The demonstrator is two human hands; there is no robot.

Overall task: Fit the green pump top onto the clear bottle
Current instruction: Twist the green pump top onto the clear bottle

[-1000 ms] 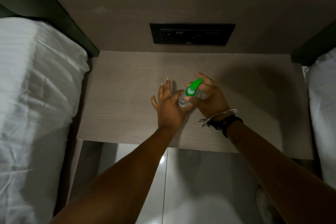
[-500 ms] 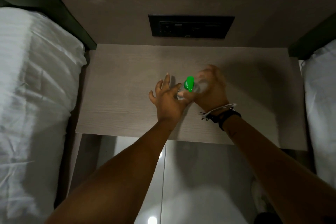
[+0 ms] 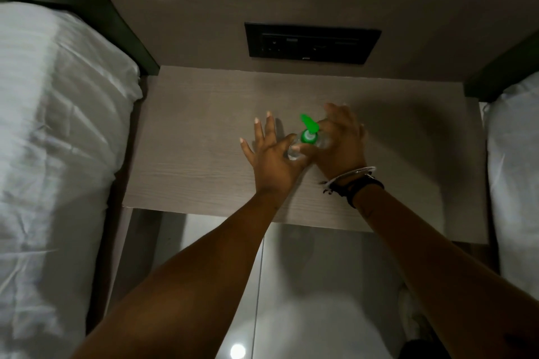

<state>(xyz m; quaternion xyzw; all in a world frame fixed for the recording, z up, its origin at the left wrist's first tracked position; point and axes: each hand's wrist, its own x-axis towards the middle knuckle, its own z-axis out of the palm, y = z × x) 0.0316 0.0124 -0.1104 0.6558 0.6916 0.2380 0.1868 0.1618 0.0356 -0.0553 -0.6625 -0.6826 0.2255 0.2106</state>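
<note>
At centre frame, over the worktop, the left hand has fingers spread, its thumb seemingly steadying the bottle. The pump sits on the neck. The right hand cups the bottle, probably twisting it; its grip is unclear.

Worktop: pale wood-grain slab against the wall, set between two beds with white bedding, left bed and right bed. Glossy floor shows below its near edge. Only one item over it: bottle with pump on top, near centre, between the hands; its base is hidden, so contact with the worktop can't be confirmed. Left hand and right hand are around it.
</note>
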